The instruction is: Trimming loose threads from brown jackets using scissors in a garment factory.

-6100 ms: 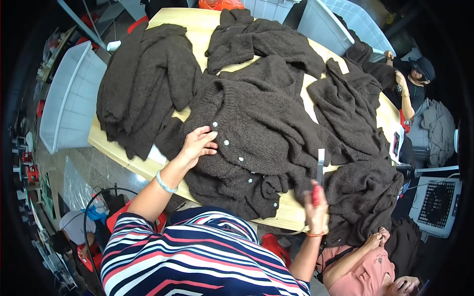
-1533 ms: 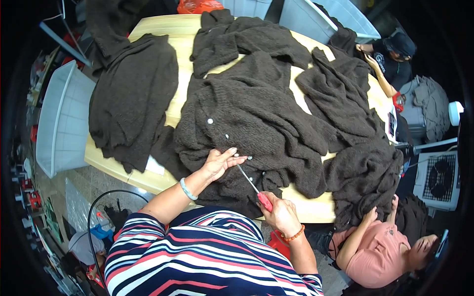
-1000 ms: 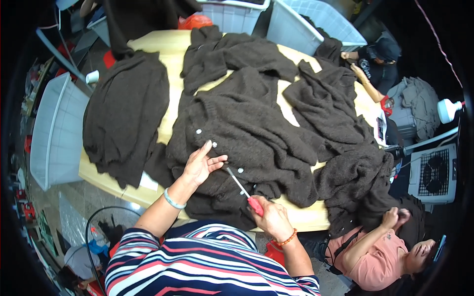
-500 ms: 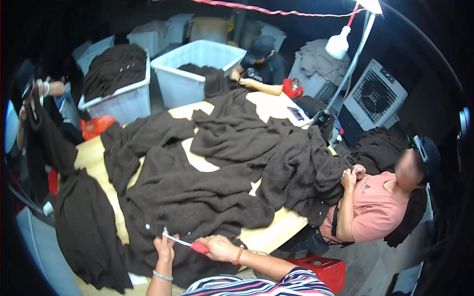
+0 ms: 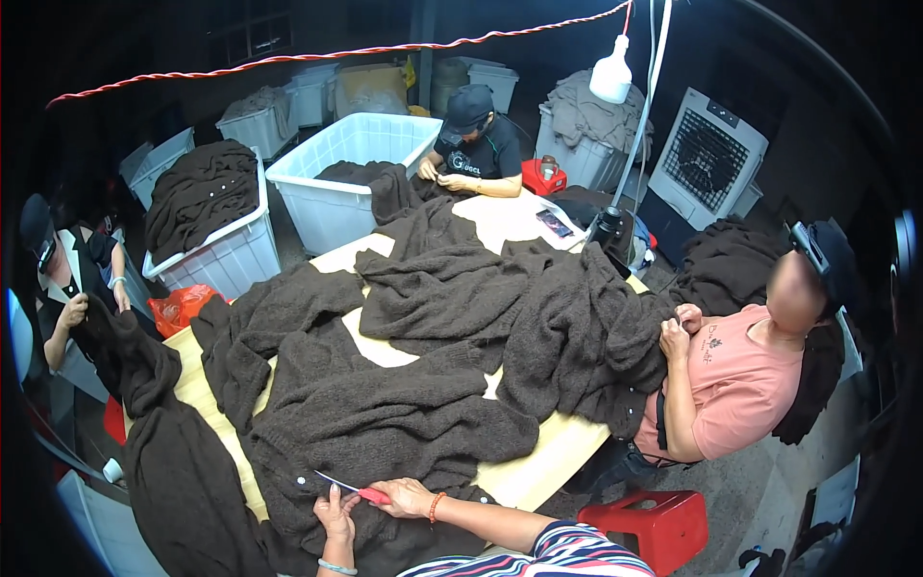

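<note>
A dark brown knit garment (image 5: 375, 423) lies bunched over the near part of the table, with a white button (image 5: 301, 480) on it. My right hand (image 5: 406, 498), wearing an orange bead bracelet, is closed around the red handle of a thin metal-shafted tool (image 5: 375, 496). The shaft points left, toward the button; its exact kind is too small to tell. My left hand (image 5: 335, 519), with a pale bangle, is at the garment just below the shaft, its fingers bent and seemingly pinching the cloth. The fingertips are partly hidden.
More brown garments (image 5: 442, 269) cover the pale wooden table (image 5: 529, 471). A person in pink (image 5: 740, 375) works at the right, another in black (image 5: 486, 154) at the far side, a third (image 5: 77, 279) at the left. A red stool (image 5: 663, 524) stands near right; bins (image 5: 356, 144) stand beyond.
The view has shifted. My right hand and the tool have come closer to my left hand, which is lower on the cloth. At left, the person's garment hangs lower.
</note>
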Tool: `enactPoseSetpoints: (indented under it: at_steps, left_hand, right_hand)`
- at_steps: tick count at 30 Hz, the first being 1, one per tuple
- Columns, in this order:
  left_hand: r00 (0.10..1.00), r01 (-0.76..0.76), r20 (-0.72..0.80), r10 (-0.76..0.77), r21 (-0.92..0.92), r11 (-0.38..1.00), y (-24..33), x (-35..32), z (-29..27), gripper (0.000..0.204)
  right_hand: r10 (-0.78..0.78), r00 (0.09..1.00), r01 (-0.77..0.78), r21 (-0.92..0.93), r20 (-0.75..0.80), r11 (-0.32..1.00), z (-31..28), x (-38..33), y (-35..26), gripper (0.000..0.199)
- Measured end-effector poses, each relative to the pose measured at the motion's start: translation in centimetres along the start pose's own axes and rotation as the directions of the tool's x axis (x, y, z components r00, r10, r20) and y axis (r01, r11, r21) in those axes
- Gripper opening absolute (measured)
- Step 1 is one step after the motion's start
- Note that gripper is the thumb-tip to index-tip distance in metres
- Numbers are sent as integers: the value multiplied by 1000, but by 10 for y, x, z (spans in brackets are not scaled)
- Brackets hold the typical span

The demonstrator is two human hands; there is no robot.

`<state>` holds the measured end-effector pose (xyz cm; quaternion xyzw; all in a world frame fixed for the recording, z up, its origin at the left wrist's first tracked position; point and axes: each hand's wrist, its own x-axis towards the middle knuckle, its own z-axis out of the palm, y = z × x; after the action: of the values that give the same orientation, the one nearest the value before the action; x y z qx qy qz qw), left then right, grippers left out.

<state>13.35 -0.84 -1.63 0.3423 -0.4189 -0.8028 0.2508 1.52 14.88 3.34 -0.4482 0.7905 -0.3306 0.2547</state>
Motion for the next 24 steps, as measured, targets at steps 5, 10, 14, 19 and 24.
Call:
enactPoseSetpoints:
  at_steps: [5,10,14,19,24]
  left_hand:
    - [1000,-7,-14,7,18,1000,-2,2,0,23]
    - [1000,3,-6,-3,-39,999,9,-8,8,32]
    - [1000,13,-23,-15,-71,997,10,-7,8,42]
    - [997,56,-55,-55,16,998,6,1,1,40]
    - [995,84,-49,-82,24,996,10,1,3,38]
  right_hand:
    - [31,997,-34,34,71,999,-5,0,0,40]
    - [0,1000,-1,45,17,999,-1,-3,3,41]
    - [0,1000,-1,47,18,999,-1,-2,0,39]
    - [-32,998,34,-40,47,999,8,-2,2,38]
    - [-61,997,65,-85,53,994,14,-1,8,41]
